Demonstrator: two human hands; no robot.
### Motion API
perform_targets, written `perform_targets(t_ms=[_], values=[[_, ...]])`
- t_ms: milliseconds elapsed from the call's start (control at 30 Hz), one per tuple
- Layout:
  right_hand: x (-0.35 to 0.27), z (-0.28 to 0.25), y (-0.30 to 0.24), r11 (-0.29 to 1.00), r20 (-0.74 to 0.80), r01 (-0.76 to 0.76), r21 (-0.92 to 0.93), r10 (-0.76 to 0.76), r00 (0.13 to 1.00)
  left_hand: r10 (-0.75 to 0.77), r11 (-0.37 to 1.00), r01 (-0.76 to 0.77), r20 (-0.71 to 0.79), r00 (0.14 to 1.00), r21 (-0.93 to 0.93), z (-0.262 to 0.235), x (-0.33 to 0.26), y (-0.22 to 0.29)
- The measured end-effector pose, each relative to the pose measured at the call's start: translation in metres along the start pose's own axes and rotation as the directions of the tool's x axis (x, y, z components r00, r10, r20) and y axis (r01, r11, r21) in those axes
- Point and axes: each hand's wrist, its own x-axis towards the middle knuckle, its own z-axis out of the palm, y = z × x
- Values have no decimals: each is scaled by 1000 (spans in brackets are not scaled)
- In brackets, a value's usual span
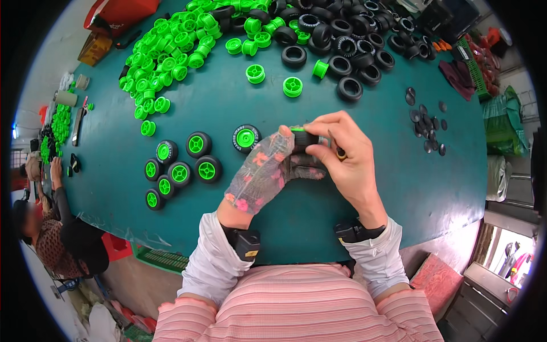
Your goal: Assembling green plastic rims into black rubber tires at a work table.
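Note:
My left hand (265, 165), in a grey glove with pink flowers, grips a small toy wheel (305, 138), a black tyre with some green rim showing at its top. My bare right hand (347, 157) pinches the same wheel from the right with thumb and fingers. A thin tool with a brass-coloured and dark end (341, 153) sticks out between my right fingers; the rest of it is hidden. Just left of my glove lies a wheel with a green hub (246, 138). Farther left several more wheels (179, 173) lie in a group on the green table (399, 176).
A heap of green rims (171, 51) covers the far left of the table. Black tyres (349, 89) are piled at the far right. Small black discs (424, 122) lie scattered on the right. Another person (62, 239) sits at the table's left edge.

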Motion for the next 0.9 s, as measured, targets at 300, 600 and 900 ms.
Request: perform_targets(t_ms=[300, 600, 900], values=[[-3, -2, -1, 953, 15, -292, -75, 294, 956, 227, 973, -226, 18, 974, -47, -6, 9, -11], [-9, 13, 4, 936, 31, -110, -334, 127, 991, 262, 960, -255, -54, 963, 117, 5, 9, -11], [-9, 9, 1, 938, 71, -142, -316, 172, 982, 361, 890, -322, -68, 930, 323, 7, 8, -14]])
